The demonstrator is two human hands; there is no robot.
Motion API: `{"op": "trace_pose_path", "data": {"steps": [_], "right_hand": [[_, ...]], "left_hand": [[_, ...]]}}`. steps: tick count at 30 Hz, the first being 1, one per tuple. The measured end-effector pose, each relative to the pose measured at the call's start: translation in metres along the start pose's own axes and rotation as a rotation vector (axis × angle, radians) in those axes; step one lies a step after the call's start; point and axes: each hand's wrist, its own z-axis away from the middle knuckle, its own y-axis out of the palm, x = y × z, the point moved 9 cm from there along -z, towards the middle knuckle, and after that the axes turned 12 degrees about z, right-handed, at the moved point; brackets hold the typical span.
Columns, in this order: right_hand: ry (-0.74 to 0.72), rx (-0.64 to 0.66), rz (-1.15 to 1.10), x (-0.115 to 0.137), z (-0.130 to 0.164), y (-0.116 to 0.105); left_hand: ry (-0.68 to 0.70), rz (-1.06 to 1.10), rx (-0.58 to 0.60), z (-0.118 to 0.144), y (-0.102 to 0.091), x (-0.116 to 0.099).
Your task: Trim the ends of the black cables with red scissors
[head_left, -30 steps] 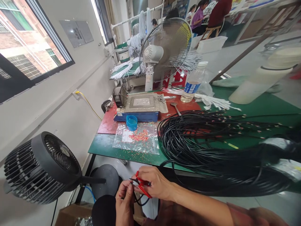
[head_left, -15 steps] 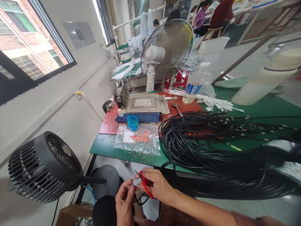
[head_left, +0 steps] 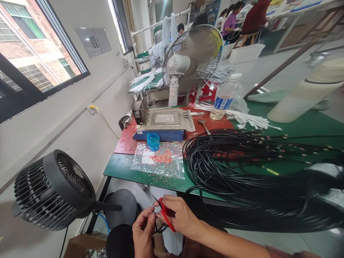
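Big green table [head_left: 120,168] ahead, loaded: huge coil of black cables [head_left: 242,168] sprawling across the right, standing fan [head_left: 192,59] at the far side, blue-based machine [head_left: 162,125] on the red mat, clear bag [head_left: 161,161] of red bits near the near edge, water bottle [head_left: 224,96] further back, little blue cup [head_left: 153,141] in front of the machine. Black floor fan [head_left: 53,190] down on the left.

Actual work happening below the near table edge. Right hand [head_left: 180,216] wrapped around small red snips [head_left: 165,213], blades pointing up and left. Left hand [head_left: 143,229] pinching the end of a thin black wire [head_left: 158,227], thumb and fingertips closed narrow on it, touching the snip tips. Wire loops down between both hands.

Tips for this bit, just opinion: keep the pinch right next to the blades so the wire end can't flop. Short squeeze only, probably enough for a wire this thin. Hard to tell exactly where the blades bite, too small. Best to keep fingertips clear of the points, since both hands sit nearly touching. Working over the lap means scraps likely drop to the floor rather than the bag.
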Motion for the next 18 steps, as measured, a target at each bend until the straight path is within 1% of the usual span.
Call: {"op": "trace_pose_path", "data": {"steps": [2, 4, 6, 8, 10, 12, 14, 16, 18], "right_hand": [[-0.096, -0.079, 0.075, 0.007, 0.001, -0.006], [-0.253, -0.139, 0.175, 0.019, 0.005, -0.010], [-0.429, -0.138, 0.290, 0.033, 0.011, -0.008], [-0.582, -0.112, 0.393, 0.045, 0.018, -0.004], [-0.676, -0.104, 0.455, 0.054, 0.021, -0.002], [-0.723, -0.121, 0.473, 0.059, 0.023, -0.003], [-0.757, -0.143, 0.465, 0.063, 0.023, -0.005], [-0.786, -0.156, 0.449, 0.065, 0.023, -0.006], [-0.770, -0.185, 0.426, 0.063, 0.016, -0.011]], "left_hand": [[-0.033, 0.066, 0.001, 0.002, 0.004, 0.000], [-0.086, 0.176, 0.002, 0.004, 0.011, 0.001], [-0.166, 0.298, 0.011, 0.007, 0.019, 0.003], [-0.244, 0.400, -0.019, 0.009, 0.022, 0.008], [-0.308, 0.481, -0.063, 0.010, 0.021, 0.014], [-0.361, 0.516, -0.088, 0.009, 0.018, 0.023], [-0.352, 0.452, -0.093, 0.007, 0.013, 0.030], [-0.274, 0.340, -0.119, 0.004, 0.007, 0.031], [-0.180, 0.271, -0.150, 0.002, 0.002, 0.028]]}}
